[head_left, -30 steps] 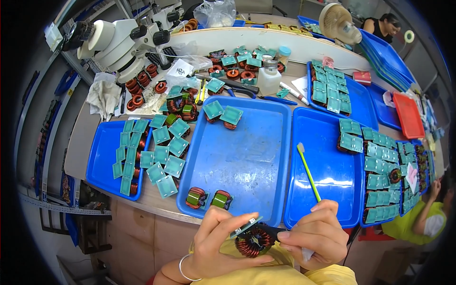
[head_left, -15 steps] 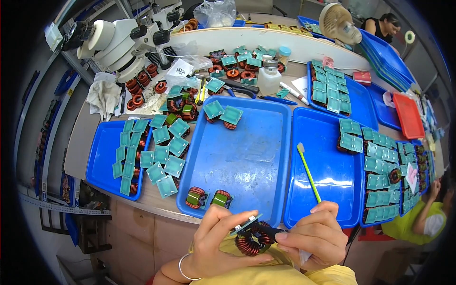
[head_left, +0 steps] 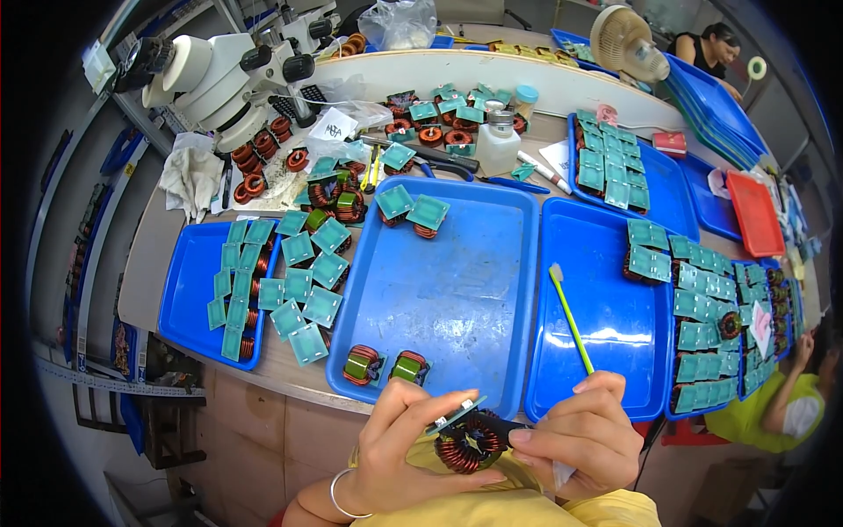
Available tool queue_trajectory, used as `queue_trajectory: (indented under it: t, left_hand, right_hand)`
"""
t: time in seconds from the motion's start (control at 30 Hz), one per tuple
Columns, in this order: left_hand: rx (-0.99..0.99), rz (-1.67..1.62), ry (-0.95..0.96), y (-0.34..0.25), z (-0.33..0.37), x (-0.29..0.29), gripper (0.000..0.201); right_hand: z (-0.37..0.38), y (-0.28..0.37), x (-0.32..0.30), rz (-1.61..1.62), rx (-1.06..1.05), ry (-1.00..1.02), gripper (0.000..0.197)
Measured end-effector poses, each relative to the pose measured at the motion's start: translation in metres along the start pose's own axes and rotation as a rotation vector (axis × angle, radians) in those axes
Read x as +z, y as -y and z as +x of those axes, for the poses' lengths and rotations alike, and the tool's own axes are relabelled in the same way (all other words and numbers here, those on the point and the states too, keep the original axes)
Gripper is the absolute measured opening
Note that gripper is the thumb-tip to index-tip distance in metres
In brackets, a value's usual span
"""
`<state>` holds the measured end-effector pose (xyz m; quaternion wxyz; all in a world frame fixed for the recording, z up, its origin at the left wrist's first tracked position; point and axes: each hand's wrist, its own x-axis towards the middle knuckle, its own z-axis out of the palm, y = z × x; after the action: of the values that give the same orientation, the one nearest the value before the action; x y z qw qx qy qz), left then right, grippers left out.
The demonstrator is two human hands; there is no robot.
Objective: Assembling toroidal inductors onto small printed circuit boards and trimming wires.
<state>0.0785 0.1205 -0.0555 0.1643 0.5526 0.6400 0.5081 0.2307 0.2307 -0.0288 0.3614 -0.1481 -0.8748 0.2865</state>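
Near my body, my left hand [head_left: 413, 448] grips a toroidal coil [head_left: 465, 446] wound with copper wire and fixed to a small green circuit board [head_left: 458, 413]. The board's edge faces up under my fingers. Pinched in my right hand [head_left: 584, 435] is a black tool [head_left: 502, 429], whose tip reaches the coil's top; its exact kind is hidden. Something white [head_left: 563, 475] shows below that hand. A yellow-green brush [head_left: 572, 321] lies in the right blue tray, its handle end close to my right fingers. Two green-banded coils [head_left: 361, 364] sit beside my left hand.
The large blue tray [head_left: 457, 290] also holds two board-topped coils [head_left: 413, 211]. More boards stand in a left tray [head_left: 184, 290] and right tray [head_left: 702, 334]. A microscope [head_left: 211, 79], a bottle [head_left: 498, 145], pliers [head_left: 439, 165] and a fan [head_left: 625, 44] are farther back. Another person [head_left: 707, 53] works beyond.
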Motion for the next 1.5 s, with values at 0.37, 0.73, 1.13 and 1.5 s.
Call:
queue_trajectory:
  t: [0.37, 0.73, 1.13, 1.5]
  left_hand:
    - [-0.006, -0.021, -0.022, 0.001, -0.001, 0.002, 0.064]
    - [-0.117, -0.680, 0.191, 0.017, -0.009, 0.005, 0.066]
    - [-0.079, -0.703, 0.205, 0.016, -0.009, 0.006, 0.066]
    - [-0.137, -0.553, 0.221, 0.012, -0.013, 0.004, 0.070]
  right_hand:
    - [-0.003, -0.002, -0.004, 0.012, -0.100, 0.092, 0.028]
    - [-0.019, -0.021, 0.017, 0.434, 0.098, -0.140, 0.079]
    - [-0.028, -0.017, 0.021, 0.444, 0.119, -0.037, 0.103]
    - [-0.027, -0.011, 0.020, 0.493, 0.185, -0.027, 0.106]
